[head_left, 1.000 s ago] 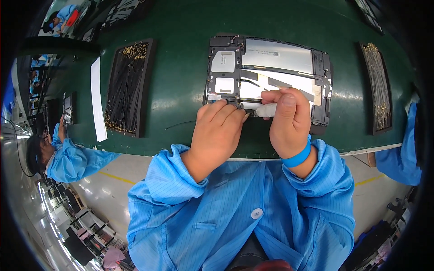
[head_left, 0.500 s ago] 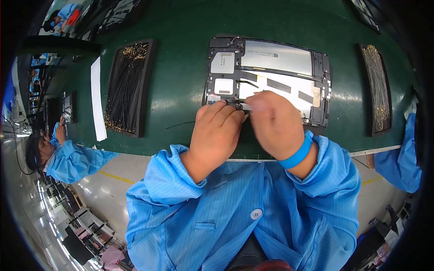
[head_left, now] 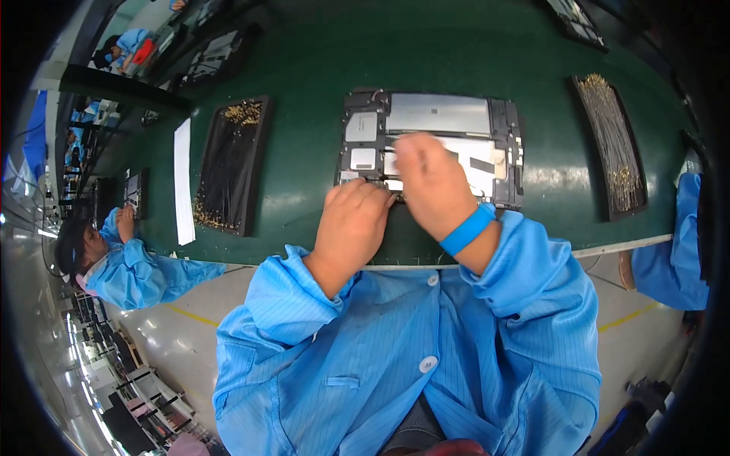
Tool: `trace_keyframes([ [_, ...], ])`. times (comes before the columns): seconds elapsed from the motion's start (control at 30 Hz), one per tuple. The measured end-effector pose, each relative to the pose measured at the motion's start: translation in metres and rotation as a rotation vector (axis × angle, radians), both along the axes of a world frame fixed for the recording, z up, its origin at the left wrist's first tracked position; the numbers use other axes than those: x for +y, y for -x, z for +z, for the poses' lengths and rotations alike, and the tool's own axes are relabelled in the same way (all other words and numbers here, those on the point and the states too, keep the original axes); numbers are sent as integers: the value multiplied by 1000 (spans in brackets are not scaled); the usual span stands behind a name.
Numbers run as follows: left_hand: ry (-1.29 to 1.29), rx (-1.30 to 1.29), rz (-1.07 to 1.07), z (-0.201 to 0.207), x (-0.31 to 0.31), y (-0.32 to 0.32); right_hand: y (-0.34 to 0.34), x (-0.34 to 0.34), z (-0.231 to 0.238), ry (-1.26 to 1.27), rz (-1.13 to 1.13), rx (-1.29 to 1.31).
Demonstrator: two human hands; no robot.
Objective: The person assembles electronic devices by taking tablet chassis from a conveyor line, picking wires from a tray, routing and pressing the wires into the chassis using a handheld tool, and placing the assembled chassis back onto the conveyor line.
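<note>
An opened tablet [head_left: 437, 114] lies on the green bench in front of me, its black frame and silver and white inner plates facing up. My left hand [head_left: 353, 224] is closed, its curled fingertips at the near left edge of the tablet. Whatever those fingers grip is hidden beneath them. Over the middle of the tablet hovers my right hand [head_left: 437, 186], fingers curled into a pinch and slightly blurred. I cannot make out anything between them. A blue band [head_left: 469, 229] circles my right wrist.
To the left stands a black tray [head_left: 262, 152] of black cables with gold-coloured ends, beside a white strip [head_left: 184, 182]. Another tray [head_left: 640, 182] with grey cables is at the right. A co-worker [head_left: 114, 254] handles a device at the far left; a blue sleeve [head_left: 673, 251] shows at the right.
My right hand has lifted up and away from my left hand, toward the middle of the tablet. The whole view has shifted somewhat; my left hand stays at the tablet's near edge.
</note>
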State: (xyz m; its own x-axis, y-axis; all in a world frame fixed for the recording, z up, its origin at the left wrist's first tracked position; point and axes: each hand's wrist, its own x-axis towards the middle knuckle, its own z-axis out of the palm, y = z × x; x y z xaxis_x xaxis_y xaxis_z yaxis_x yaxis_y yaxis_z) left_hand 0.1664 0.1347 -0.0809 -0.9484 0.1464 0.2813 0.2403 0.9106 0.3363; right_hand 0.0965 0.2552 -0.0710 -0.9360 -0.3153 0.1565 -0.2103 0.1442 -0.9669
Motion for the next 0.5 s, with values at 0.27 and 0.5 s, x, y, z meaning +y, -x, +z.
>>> trace_keyframes([
  [0.27, -48, 78, 11, 0, 5, 0, -8, 9, -11, 293, -135, -160],
  [0.5, -50, 106, 9, -3, 4, 1, -10, 9, -16, 280, -123, -140],
])
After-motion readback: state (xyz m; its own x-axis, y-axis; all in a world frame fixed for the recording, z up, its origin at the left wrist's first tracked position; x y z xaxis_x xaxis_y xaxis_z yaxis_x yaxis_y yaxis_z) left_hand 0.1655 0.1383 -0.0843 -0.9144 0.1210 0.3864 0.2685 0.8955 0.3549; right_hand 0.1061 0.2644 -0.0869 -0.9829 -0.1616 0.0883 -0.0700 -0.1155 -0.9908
